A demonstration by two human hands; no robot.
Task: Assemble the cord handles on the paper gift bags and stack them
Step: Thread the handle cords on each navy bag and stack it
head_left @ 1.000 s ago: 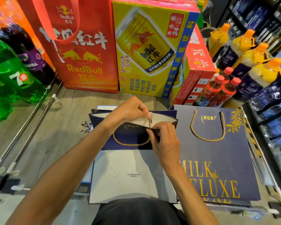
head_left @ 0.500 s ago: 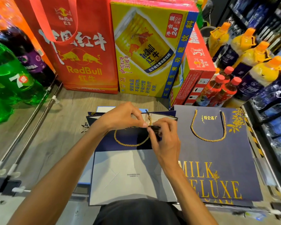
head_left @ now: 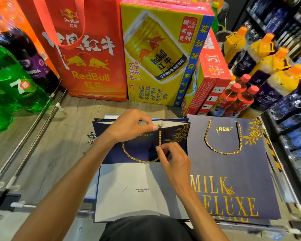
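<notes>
A navy paper gift bag [head_left: 141,152] lies flat in front of me, its grey folded base towards me. My left hand [head_left: 129,126] pinches the bag's top edge at the hole where the knotted end of the gold cord handle [head_left: 137,158] sits. My right hand [head_left: 174,160] pinches that cord lower down, so it runs taut and straight from the hole. The rest of the cord loops to the left across the bag's face. To the right lies a stack of finished navy bags [head_left: 233,171] with gold handles, printed MILK DELUXE.
A red RedBull bag [head_left: 87,54], a yellow RedBull carton [head_left: 160,58] and red boxes stand behind on the wooden shelf [head_left: 42,148]. Green and purple soda bottles [head_left: 12,80] are on the left, orange drink bottles [head_left: 268,66] on the right. Loose cords [head_left: 91,138] lie left of the bag.
My right hand has pulled the cord down from the hole, drawing it taut. My left hand stays at the bag's top edge. The bag's front face is now flatter.
</notes>
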